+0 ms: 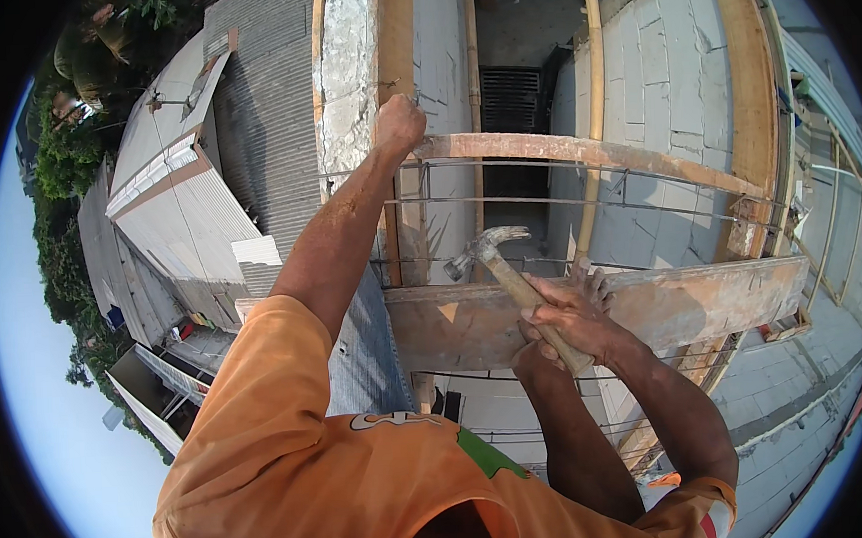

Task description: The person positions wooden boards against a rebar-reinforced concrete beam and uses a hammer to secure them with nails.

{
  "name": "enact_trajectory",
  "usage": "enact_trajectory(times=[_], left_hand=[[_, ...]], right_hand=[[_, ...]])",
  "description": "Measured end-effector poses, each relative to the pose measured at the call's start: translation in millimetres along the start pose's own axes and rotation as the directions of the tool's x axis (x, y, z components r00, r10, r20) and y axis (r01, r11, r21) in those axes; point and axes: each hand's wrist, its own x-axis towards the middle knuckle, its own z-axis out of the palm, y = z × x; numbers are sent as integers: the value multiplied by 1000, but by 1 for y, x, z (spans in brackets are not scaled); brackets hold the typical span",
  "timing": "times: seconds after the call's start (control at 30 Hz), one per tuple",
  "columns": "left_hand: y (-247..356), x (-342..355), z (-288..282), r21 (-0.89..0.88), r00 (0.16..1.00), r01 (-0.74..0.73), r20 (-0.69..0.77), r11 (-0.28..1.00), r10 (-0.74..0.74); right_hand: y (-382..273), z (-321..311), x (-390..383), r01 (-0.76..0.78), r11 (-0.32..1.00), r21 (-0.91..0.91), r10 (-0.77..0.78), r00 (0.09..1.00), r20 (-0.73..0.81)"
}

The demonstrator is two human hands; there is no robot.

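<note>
My right hand [584, 322] is wrapped round the wooden handle of a claw hammer [510, 270]. The metal head points up and to the left, over a gap crossed by thin steel bars [534, 200]. Stretched forward, my left hand [401, 124] is closed at the edge of a timber board [395, 40] that runs along a rough concrete beam [347, 71]. What its fingers hold, if anything, is hidden. Just right of that hand begins a narrow wooden strip [580, 150] spanning to the right-hand formwork. Behind the hammer, my bare foot [593, 287] is at a wide plank [702, 300].
Below the bars the building drops to a lower level between grey block walls [668, 86]. A bamboo pole [593, 79] stands in the opening. Timber formwork [745, 82] lines the right side. Corrugated roofs [265, 113] lie beyond the beam on the left.
</note>
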Motion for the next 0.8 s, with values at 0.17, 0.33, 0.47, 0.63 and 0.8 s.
enact_trajectory(times=[0.17,0.33,0.47,0.63,0.8], left_hand=[[6,-9,-3,63,999,-36,-10,997,36],[12,-25,-2,160,973,-170,-131,972,192],[13,-30,-1,149,971,-179,-134,972,200],[12,-32,0,164,955,-213,-174,963,241],[14,-37,-3,122,954,-227,-171,966,245]], right_hand=[[-19,-4,-23,48,825,-562,-43,999,22],[-80,-8,-64,138,741,-657,-123,990,70],[-133,-5,-46,247,791,-561,-414,890,-192],[-197,-23,36,365,771,-522,-585,729,-356],[-217,-36,101,390,781,-487,-552,796,-248]])
